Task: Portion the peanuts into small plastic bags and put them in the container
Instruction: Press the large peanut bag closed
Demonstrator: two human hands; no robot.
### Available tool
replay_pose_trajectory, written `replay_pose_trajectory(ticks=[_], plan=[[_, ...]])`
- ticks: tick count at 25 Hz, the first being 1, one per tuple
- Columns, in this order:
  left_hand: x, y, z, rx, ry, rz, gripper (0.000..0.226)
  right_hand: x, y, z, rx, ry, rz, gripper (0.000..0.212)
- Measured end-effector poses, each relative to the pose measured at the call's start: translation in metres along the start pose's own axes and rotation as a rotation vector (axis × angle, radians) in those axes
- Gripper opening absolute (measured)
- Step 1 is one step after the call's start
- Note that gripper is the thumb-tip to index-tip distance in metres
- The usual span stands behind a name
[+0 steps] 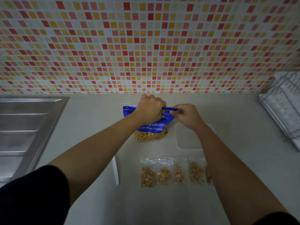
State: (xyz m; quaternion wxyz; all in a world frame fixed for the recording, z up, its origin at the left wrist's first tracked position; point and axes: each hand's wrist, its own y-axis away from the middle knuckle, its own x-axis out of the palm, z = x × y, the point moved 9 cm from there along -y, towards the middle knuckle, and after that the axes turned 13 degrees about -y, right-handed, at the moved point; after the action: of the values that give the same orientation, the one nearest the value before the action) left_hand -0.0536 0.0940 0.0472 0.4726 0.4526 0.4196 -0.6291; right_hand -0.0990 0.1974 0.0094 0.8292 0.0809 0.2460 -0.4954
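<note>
Fingers (pixel 159 104) pinch the upright peanut bag (pixel 151 126), mouth pointing up.

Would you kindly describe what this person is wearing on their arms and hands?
The left sleeve and right sleeve are black and short, and the forearms are bare. The left hand and right hand wear no gloves; no watch or ring shows.

Five small peanut bags (pixel 164 176), one blue pouch (pixel 151 125), one container (pixel 186 140).
</note>
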Motion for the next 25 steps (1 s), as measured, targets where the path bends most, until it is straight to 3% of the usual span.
replay_pose_trajectory(ticks=[9, 13, 16, 19, 23, 25], plan=[[0.000, 0.060, 0.062, 0.139, -0.273, -0.120, 0.035, -0.001, 0.005, -0.008, -0.003, -0.101, -0.003, 0.012], [0.003, 0.071, 0.076, 0.125, -0.179, -0.126, 0.040, -0.001, 0.005, -0.004, -0.012, -0.089, 0.013, 0.013], [0.006, 0.075, 0.086, 0.070, 0.055, -0.121, 0.044, -0.002, 0.007, 0.002, -0.031, -0.074, 0.012, 0.014], [0.015, 0.081, 0.104, -0.131, 0.327, -0.168, 0.032, 0.002, 0.011, 0.008, -0.015, -0.086, -0.023, 0.019], [0.081, 0.117, 0.090, -0.656, 1.251, -0.139, 0.040, 0.030, 0.044, -0.031, 0.270, -0.494, -0.234, 0.087], [0.109, 0.130, 0.055, -0.730, 1.447, -0.113, 0.055, 0.053, 0.058, -0.041, 0.296, -0.531, -0.232, 0.097]])
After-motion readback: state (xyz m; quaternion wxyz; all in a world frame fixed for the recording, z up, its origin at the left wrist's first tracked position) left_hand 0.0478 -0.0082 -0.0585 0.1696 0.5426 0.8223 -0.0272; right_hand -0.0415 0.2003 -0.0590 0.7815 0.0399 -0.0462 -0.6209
